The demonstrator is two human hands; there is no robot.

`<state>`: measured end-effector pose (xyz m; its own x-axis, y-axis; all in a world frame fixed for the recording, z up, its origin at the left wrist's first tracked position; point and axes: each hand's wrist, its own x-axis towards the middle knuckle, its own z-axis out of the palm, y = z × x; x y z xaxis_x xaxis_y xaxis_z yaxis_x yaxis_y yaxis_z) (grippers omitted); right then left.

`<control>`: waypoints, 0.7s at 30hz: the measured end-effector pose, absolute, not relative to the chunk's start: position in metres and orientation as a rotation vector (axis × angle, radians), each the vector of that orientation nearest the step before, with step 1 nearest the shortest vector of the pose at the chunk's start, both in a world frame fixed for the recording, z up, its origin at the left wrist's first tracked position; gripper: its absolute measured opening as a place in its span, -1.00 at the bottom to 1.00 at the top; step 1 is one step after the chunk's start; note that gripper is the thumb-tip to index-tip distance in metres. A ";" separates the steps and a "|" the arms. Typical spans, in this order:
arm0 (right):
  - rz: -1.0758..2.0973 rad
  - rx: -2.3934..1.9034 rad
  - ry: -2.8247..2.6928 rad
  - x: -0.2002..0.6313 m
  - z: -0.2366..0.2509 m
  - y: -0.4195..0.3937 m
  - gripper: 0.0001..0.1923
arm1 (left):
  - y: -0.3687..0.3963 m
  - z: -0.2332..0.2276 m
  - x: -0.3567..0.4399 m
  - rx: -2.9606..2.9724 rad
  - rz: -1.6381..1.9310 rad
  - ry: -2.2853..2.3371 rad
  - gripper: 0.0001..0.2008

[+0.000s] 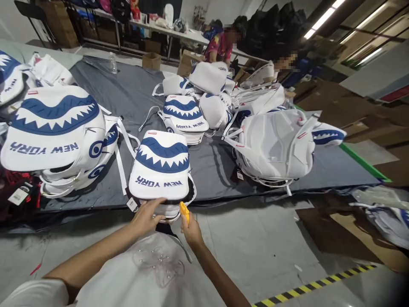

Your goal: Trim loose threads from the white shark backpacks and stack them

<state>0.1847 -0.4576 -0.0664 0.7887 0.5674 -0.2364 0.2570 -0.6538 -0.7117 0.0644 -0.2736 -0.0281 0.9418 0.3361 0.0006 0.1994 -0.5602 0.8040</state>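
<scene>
A small white backpack (161, 164) with a blue shark-mouth print and "NEW YORK" lettering lies at the table's near edge, in front of my body. My left hand (147, 219) is at its near end, with fingers and thumb around the edge below the printed flap; the fingertips are partly hidden. Closed in my right hand (192, 232) is a yellow-orange hand tool (184, 212), perhaps a cutter or thread snips, held upright close to the bag's right corner. A paper hang tag (132, 204) dangles beside my left hand.
A larger matching backpack (54, 128) sits to the left. More white bags (275, 145) are piled along the grey-covered table (211, 183) at the centre and right. A person (220, 47) is behind the pile. Flattened cardboard (335, 230) lies at right, near yellow-black floor tape (313, 286).
</scene>
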 end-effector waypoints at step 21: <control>0.436 -2.124 -0.477 0.169 -0.061 -0.492 -0.45 | -0.160 0.051 0.124 2.621 0.202 1.035 -0.52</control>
